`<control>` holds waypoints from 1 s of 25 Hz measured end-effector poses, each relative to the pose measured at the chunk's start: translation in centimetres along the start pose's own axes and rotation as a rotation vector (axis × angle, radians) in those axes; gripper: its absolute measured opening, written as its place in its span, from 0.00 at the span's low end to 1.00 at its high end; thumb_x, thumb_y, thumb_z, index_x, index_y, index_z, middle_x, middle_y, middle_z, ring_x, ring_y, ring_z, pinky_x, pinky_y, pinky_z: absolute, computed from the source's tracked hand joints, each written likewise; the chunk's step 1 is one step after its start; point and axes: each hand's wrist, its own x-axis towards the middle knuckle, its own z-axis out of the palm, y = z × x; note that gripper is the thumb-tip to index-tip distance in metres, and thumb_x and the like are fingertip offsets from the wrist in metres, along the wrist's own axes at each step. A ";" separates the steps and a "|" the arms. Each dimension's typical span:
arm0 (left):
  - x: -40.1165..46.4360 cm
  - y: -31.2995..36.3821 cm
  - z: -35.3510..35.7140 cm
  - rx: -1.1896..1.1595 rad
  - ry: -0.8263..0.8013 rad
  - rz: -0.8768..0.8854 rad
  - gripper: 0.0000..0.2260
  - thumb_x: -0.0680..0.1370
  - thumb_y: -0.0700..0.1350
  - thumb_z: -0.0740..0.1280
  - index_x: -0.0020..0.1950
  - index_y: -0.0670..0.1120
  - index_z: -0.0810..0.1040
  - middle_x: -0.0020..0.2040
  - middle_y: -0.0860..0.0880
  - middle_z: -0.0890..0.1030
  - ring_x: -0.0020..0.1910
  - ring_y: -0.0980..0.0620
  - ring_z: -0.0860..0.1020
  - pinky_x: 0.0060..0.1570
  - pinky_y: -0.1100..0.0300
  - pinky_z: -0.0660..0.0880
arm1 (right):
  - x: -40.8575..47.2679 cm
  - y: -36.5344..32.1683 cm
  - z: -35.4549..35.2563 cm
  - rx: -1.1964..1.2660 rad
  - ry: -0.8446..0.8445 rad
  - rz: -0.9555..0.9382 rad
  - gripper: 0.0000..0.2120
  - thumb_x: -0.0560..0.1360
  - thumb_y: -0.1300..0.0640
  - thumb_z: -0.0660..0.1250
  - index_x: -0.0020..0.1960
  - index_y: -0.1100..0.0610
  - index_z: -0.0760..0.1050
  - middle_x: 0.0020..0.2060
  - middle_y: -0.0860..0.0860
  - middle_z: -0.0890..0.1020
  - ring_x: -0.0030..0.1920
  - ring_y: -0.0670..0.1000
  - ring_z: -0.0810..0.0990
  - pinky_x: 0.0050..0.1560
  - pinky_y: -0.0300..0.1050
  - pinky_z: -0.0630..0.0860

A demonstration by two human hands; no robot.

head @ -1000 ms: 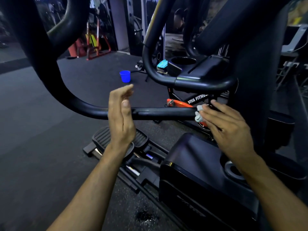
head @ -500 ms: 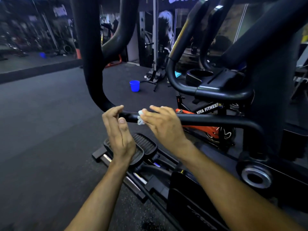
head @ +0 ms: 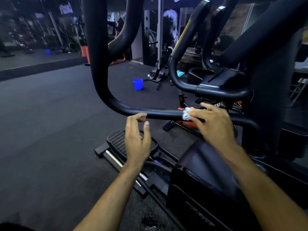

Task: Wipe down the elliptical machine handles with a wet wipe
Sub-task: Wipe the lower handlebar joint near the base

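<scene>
1. Half a second earlier the right hand (head: pixel 215 124) had pressed the wet wipe (head: pixel 186 113) onto the handle bar (head: pixel 160 113) close beside the left hand (head: pixel 137 139); by this moment it had slid the wipe back toward the machine's body, so the two hands stood well apart.
2. A second earlier the wipe had been at that same far end, so the stroke looked like one pass out and back along the horizontal stretch. By my judgement that stretch was mostly covered, while the upright curve of the bar was not yet wiped.
3. The right hand's grip was clamped on the bunched wipe, fingers curled over it and holding it against the bar.
4. The left hand's grip was apart, fingers loosely bent, holding nothing; its fingertips sat just at the bar's underside, though actual contact could not be told.
5. Counted: two hands, one wipe, one bar being wiped, one foot pedal (head: pixel 120 140) in view below, and one blue bucket (head: pixel 138 84) on the floor beyond.
</scene>
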 end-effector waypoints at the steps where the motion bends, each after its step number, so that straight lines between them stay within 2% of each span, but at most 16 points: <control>1: -0.3 0.2 0.3 -0.003 -0.012 0.000 0.08 0.84 0.39 0.62 0.61 0.42 0.77 0.55 0.51 0.76 0.55 0.54 0.77 0.57 0.61 0.73 | -0.5 1.3 -1.2 -0.024 -0.006 0.009 0.11 0.76 0.47 0.68 0.55 0.44 0.85 0.54 0.41 0.86 0.61 0.53 0.81 0.58 0.48 0.69; 4: -0.6 0.4 0.8 -0.009 -0.007 -0.051 0.07 0.84 0.39 0.63 0.59 0.42 0.78 0.53 0.50 0.77 0.54 0.55 0.77 0.56 0.61 0.74 | -1.3 3.2 -2.7 -0.042 0.002 -0.010 0.12 0.76 0.49 0.68 0.57 0.46 0.84 0.55 0.43 0.85 0.61 0.54 0.81 0.59 0.48 0.68; 8: -1.3 1.3 0.8 0.007 0.052 -0.233 0.05 0.83 0.39 0.65 0.57 0.46 0.78 0.51 0.50 0.79 0.52 0.56 0.79 0.53 0.58 0.75 | 0.5 2.4 -0.8 0.054 -0.016 -0.074 0.10 0.76 0.50 0.69 0.55 0.48 0.85 0.53 0.45 0.87 0.59 0.54 0.82 0.59 0.51 0.70; 10: -1.3 1.8 0.2 0.026 0.077 -0.293 0.05 0.83 0.38 0.65 0.57 0.47 0.77 0.51 0.49 0.80 0.51 0.55 0.80 0.53 0.58 0.76 | 2.2 0.2 1.1 0.135 -0.070 -0.120 0.09 0.75 0.51 0.70 0.53 0.48 0.86 0.51 0.45 0.87 0.58 0.54 0.83 0.57 0.53 0.74; 13: -0.4 1.9 -1.1 0.004 0.127 -0.422 0.07 0.82 0.38 0.66 0.58 0.46 0.76 0.52 0.49 0.81 0.50 0.57 0.80 0.53 0.63 0.76 | 4.5 -4.4 4.4 0.202 -0.096 -0.232 0.09 0.73 0.49 0.68 0.48 0.48 0.85 0.43 0.48 0.87 0.49 0.55 0.85 0.48 0.52 0.78; 17: 1.3 1.1 -4.2 0.031 0.119 -0.467 0.08 0.82 0.38 0.67 0.60 0.46 0.75 0.52 0.47 0.81 0.46 0.62 0.78 0.49 0.69 0.73 | 7.1 -12.2 8.4 0.190 -0.130 -0.294 0.06 0.75 0.49 0.68 0.43 0.49 0.82 0.35 0.48 0.83 0.42 0.55 0.82 0.43 0.49 0.71; 19: 2.0 0.3 -6.6 0.028 0.094 -0.483 0.09 0.82 0.38 0.67 0.61 0.47 0.75 0.53 0.47 0.80 0.46 0.62 0.77 0.49 0.70 0.72 | 8.3 -15.0 10.0 0.224 -0.051 -0.270 0.09 0.77 0.51 0.68 0.40 0.51 0.81 0.34 0.50 0.82 0.40 0.56 0.81 0.43 0.50 0.70; 22: 2.2 -1.7 -11.4 -0.019 0.052 -0.518 0.10 0.81 0.43 0.68 0.62 0.52 0.75 0.54 0.50 0.81 0.51 0.57 0.80 0.54 0.59 0.77 | 8.1 -17.9 10.8 0.451 0.179 -0.158 0.05 0.77 0.55 0.72 0.42 0.53 0.83 0.38 0.49 0.85 0.41 0.55 0.82 0.44 0.52 0.75; 24: 2.0 -3.2 -15.1 -0.088 0.025 -0.540 0.12 0.79 0.46 0.68 0.62 0.56 0.76 0.55 0.54 0.82 0.55 0.50 0.82 0.60 0.46 0.80 | 6.3 -21.7 10.6 0.693 0.101 -0.161 0.03 0.75 0.56 0.75 0.47 0.55 0.85 0.42 0.47 0.86 0.44 0.51 0.82 0.49 0.48 0.77; 25: 1.6 -4.1 -16.9 -0.138 0.008 -0.552 0.12 0.79 0.46 0.68 0.62 0.57 0.76 0.55 0.55 0.82 0.56 0.47 0.82 0.60 0.43 0.80 | 5.2 -24.1 10.5 0.778 -0.026 -0.156 0.04 0.75 0.56 0.75 0.48 0.55 0.85 0.44 0.46 0.86 0.45 0.48 0.82 0.50 0.44 0.77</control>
